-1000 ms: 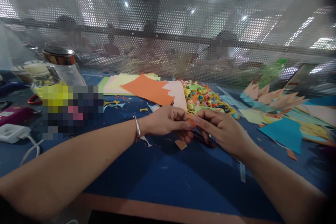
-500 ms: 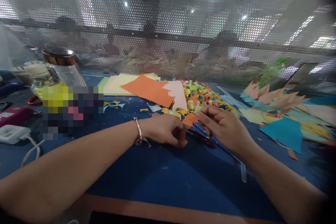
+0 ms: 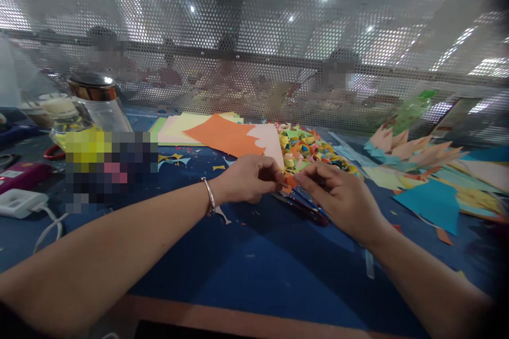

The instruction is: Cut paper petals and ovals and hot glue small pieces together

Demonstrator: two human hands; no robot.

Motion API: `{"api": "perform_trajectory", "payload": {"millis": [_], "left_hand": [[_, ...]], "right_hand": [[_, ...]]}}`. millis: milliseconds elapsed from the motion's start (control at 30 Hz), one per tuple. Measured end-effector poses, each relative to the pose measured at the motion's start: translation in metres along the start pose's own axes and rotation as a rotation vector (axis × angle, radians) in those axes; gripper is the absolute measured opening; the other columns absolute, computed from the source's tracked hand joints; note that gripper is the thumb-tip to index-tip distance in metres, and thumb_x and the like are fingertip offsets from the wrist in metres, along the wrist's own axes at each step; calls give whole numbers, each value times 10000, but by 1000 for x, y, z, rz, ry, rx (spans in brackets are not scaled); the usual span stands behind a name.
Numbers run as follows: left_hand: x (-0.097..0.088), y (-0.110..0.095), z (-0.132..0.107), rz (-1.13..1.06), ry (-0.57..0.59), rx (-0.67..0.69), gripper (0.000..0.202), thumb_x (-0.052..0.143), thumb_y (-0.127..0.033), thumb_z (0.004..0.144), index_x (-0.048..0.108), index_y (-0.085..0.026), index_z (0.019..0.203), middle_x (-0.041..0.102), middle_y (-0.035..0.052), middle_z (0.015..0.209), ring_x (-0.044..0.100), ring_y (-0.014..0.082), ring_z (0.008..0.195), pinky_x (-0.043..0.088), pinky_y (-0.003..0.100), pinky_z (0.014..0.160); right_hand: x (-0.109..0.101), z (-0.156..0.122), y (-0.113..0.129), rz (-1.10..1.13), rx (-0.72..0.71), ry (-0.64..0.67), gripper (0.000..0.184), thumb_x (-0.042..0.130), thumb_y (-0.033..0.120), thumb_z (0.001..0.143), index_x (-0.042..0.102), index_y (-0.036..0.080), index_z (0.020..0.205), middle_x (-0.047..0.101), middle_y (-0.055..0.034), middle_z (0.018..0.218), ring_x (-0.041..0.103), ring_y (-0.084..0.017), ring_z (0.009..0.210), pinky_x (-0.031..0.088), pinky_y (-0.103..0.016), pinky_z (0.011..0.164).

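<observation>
My left hand (image 3: 252,177), with a silver bangle at the wrist, is closed in a pinch on a small piece of orange paper (image 3: 290,180). From the other side my right hand (image 3: 342,190) pinches the same piece, so the fingertips of both hands nearly meet. Just beneath them, dark red-handled scissors (image 3: 316,216) lie on the blue table. Behind the hands rises a pile of small folded paper pieces (image 3: 308,145) in many colours. A large orange sheet (image 3: 225,135) with a scalloped edge rests over a pale pink sheet (image 3: 272,140).
A glass jar (image 3: 101,103) and a bottle of yellow liquid (image 3: 61,114) stand at left, near a white plug (image 3: 22,202) with a cable. On the right are pointed paper shapes (image 3: 413,145) and a blue paper sheet (image 3: 431,204). A perforated metal screen (image 3: 238,21) closes off the back.
My left hand has risen from the tabletop toward my right hand. Their fingertips now come together at the small orange paper; before, they were apart.
</observation>
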State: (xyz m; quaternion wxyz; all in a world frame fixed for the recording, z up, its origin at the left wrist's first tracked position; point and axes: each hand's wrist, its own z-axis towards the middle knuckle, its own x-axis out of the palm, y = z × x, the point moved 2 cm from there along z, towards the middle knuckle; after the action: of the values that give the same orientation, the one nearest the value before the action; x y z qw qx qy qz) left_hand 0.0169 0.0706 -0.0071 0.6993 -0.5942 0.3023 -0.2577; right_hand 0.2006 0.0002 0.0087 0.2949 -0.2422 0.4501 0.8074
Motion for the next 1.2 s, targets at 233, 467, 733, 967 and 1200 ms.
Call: {"api": "perform_trajectory", "payload": {"millis": [233,467,733,967,1200], "left_hand": [[9,-14,-5,-379,11,-22,211,783,-243,786,614,-119,809,714,59,802,713,130,759,546,274,763],[11,-10,-6,-455,-54,-130,282,763,-92,765,550,-152,939,707,29,739,701,121,613,464,176,534],[17,-14,-8,-463,-101,-201,292,734,-55,737,511,-173,885,632,-19,667,673,99,564,212,129,395],[13,-11,-6,-277,-168,-91,252,709,-46,719,506,-163,813,631,-11,714,672,99,639,332,148,475],[10,-11,-5,-205,-133,10,252,721,-57,701,519,-161,810,628,-23,703,641,81,640,444,199,600]], "right_hand": [[-3,-1,7,-104,-101,-29,259,557,404,966,628,216,801,637,-4,698,562,-143,600,428,-278,580],[-3,-2,10,-162,-183,-12,220,562,358,973,656,219,830,626,7,702,555,-130,595,419,-269,565],[-3,-1,12,-145,-171,-4,228,559,374,970,654,219,831,623,4,696,549,-133,594,421,-271,560],[-2,-3,8,-14,-29,39,308,527,455,977,627,218,807,600,1,660,533,-127,545,409,-257,496],[-2,0,12,120,72,98,375,558,549,936,640,213,791,528,32,523,482,-108,422,391,-234,402]]}}
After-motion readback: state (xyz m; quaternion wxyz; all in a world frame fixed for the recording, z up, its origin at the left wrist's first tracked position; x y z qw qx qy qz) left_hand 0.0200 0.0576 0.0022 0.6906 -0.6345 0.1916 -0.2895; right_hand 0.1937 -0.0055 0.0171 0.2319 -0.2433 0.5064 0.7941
